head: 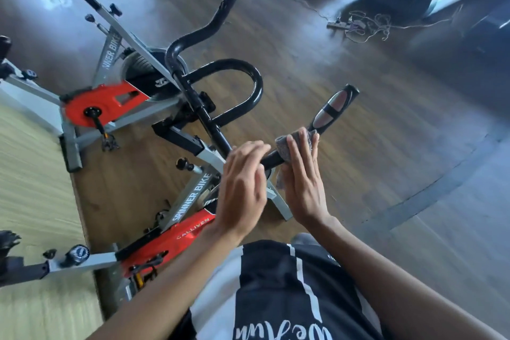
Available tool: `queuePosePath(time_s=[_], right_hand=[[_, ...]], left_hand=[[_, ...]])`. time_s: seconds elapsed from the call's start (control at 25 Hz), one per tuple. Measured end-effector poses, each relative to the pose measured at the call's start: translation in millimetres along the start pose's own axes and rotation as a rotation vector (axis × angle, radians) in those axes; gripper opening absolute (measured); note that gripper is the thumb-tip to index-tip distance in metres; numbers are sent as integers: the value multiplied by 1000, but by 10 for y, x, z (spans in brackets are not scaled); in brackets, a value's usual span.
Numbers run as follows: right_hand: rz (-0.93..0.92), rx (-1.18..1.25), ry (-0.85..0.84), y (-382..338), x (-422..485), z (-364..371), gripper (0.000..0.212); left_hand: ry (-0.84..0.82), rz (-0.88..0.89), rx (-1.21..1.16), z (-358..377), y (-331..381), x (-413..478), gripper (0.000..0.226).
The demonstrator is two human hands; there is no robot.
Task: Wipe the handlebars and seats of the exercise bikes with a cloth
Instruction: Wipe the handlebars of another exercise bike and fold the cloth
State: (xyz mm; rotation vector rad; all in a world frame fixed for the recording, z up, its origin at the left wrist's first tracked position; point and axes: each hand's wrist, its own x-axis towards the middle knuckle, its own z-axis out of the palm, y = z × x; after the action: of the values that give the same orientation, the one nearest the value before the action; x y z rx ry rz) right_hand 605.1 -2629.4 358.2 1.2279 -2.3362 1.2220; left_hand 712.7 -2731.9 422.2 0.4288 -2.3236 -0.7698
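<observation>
Head view: right hand (303, 182), fingers straight, presses the cloth (283, 148) onto the handlebar (335, 103) just below its end grip. Left hand (241, 188), fingers relaxed and holding nothing, rests on the same bar just beside. A second bike (102, 105) stands behind. A power strip (342, 25) lies well apart on the floor (372, 160).

Grey cloth (285, 146), soft and nubbly. Glossy black handlebar tube (249, 85) at eleven o'clock of it. Shiny metal pads (338, 102) on the grip (351, 90) at one o'clock. Matt grey painted frame (193, 196), glossy red cover (176, 240) at seven o'clock, polished wooden floor (358, 146) all round.
</observation>
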Motion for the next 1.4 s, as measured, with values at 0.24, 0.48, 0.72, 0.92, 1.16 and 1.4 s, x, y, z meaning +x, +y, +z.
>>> queuePosePath(time_s=[0.24, 0.48, 0.72, 0.92, 1.16, 1.4], right_hand=[[-125, -386, -279, 37, 52, -420, 60], [-340, -229, -488, 350, 349, -788, 58], [-374, -118, -182, 685, 830, -1049, 49], [-343, -211, -157, 595, 847, -833, 43], [-238, -207, -138, 471, 771, -755, 36], [-122, -150, -119, 252, 599, -546, 34]], left_hand=[[6, -25, -102, 491, 577, -65, 45], [261, -189, -14, 1017, 740, 32, 48], [306, -243, 361, 1421, 612, 116, 51], [412, -212, 548, 1584, 395, 181, 46], [436, -60, 604, 1446, 240, 107, 44], [341, 38, 617, 948, -180, -185, 53]])
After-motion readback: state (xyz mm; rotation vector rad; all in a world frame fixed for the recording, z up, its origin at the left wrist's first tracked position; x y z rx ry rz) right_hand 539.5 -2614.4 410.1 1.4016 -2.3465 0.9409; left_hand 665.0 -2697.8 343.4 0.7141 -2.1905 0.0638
